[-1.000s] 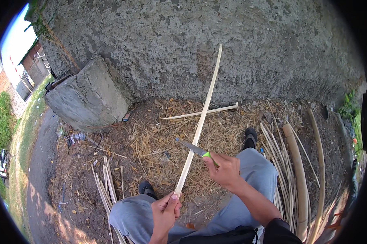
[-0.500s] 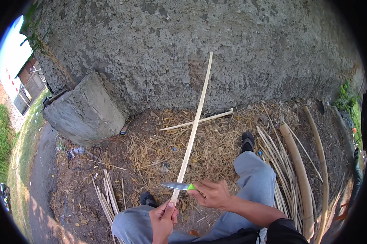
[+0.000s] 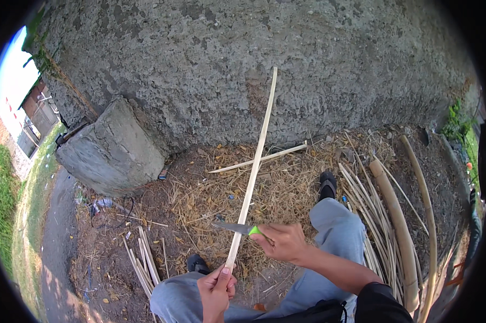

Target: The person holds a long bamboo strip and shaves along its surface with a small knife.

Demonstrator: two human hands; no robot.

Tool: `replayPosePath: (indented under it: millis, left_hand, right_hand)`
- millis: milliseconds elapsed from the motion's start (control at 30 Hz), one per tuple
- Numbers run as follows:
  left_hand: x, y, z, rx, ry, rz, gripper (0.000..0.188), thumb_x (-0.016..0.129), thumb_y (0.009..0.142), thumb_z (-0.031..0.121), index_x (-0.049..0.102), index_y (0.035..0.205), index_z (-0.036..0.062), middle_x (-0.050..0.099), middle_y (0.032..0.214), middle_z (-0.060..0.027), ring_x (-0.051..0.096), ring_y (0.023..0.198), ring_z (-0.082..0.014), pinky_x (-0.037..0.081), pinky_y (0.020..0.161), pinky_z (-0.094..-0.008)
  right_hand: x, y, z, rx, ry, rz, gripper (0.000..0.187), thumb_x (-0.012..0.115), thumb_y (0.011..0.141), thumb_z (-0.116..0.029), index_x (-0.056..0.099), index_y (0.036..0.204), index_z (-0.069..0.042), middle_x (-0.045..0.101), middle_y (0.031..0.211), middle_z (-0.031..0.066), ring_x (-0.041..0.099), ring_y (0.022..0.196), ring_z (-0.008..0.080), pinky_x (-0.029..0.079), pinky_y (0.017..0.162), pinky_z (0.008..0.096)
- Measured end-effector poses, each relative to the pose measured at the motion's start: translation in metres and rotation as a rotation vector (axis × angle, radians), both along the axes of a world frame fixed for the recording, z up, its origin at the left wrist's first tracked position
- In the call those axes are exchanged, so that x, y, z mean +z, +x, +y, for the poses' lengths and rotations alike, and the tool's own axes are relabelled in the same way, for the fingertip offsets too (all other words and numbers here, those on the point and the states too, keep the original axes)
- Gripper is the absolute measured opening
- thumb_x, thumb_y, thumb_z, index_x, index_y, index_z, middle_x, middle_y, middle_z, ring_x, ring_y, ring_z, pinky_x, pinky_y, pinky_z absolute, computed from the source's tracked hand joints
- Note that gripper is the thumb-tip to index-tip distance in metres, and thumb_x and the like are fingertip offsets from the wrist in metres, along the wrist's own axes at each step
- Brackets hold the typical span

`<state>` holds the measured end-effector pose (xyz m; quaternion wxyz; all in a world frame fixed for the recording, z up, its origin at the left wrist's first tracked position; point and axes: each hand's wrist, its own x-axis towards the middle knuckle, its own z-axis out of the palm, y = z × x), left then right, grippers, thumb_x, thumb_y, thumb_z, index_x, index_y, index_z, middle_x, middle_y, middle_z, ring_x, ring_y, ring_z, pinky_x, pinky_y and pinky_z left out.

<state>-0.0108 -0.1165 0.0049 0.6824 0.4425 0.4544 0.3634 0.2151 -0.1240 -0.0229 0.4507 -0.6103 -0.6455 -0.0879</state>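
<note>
A long pale bamboo strip (image 3: 258,156) slants up and away from me, its far end rising in front of the wall. My left hand (image 3: 217,285) is closed round its near end, thumb along the top. In my right hand (image 3: 281,242) is a knife (image 3: 235,227) with a bright green handle. Its blade points left and lies across the strip, a little beyond my left hand. Most of the handle is hidden by my fingers.
A rough grey wall (image 3: 210,81) rises ahead, with a concrete block (image 3: 113,148) at its left. Split strips (image 3: 369,215) and thick bamboo poles (image 3: 396,226) lie on the right. More strips (image 3: 141,258) lie left, and dry shavings (image 3: 210,199) cover the ground between my feet.
The knife and my right hand have slid a little farther up the strip, away from my left hand. My left hand keeps its hold on the near end.
</note>
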Motion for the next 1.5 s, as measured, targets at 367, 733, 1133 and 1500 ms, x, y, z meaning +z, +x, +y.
replayPosePath:
  millis: [367, 733, 1133, 1500]
  left_hand:
    - [0.002, -0.009, -0.002, -0.001, -0.034, 0.005, 0.025, 0.057, 0.104, 0.012, 0.069, 0.114, -0.0071, 0.051, 0.062, -0.0021, 0.036, 0.044, -0.0035, 0.025, 0.039, -0.0231]
    - [-0.009, -0.007, 0.003, 0.000, -0.039, 0.004, 0.025, 0.058, 0.103, 0.012, 0.070, 0.114, -0.0075, 0.052, 0.062, -0.0044, 0.035, 0.043, -0.0036, 0.022, 0.039, -0.0223]
    - [-0.017, 0.001, -0.001, 0.020, 0.154, 0.120, 0.025, 0.057, 0.102, 0.010, 0.069, 0.113, -0.0096, 0.051, 0.060, -0.0044, 0.035, 0.040, -0.0051, 0.021, 0.037, -0.0250]
    - [-0.013, 0.001, -0.004, 0.004, 0.464, 0.384, 0.020, 0.062, 0.099, 0.011, 0.072, 0.104, -0.0064, 0.055, 0.056, 0.0016, 0.048, 0.047, -0.0020, 0.036, 0.043, -0.0223]
  right_hand:
    - [0.015, 0.006, 0.002, 0.027, -0.141, -0.040, 0.024, 0.072, 0.091, -0.031, 0.077, 0.095, -0.008, 0.067, 0.063, 0.0071, 0.061, 0.045, 0.0234, 0.044, 0.040, 0.0359]
    - [0.013, 0.031, 0.026, 0.081, -0.096, -0.147, 0.027, 0.065, 0.095, -0.036, 0.074, 0.090, -0.011, 0.061, 0.057, 0.0051, 0.057, 0.042, 0.0255, 0.040, 0.037, 0.0385]
    - [0.016, 0.111, 0.076, -0.269, -0.118, 0.013, 0.034, 0.060, 0.098, -0.040, 0.076, 0.087, -0.013, 0.061, 0.056, 0.0063, 0.056, 0.042, 0.0220, 0.042, 0.039, 0.0382]
    - [0.010, 0.105, 0.094, -0.220, -0.068, 0.006, 0.028, 0.068, 0.093, -0.037, 0.078, 0.096, -0.011, 0.068, 0.062, 0.0075, 0.061, 0.047, 0.0246, 0.045, 0.041, 0.0372]
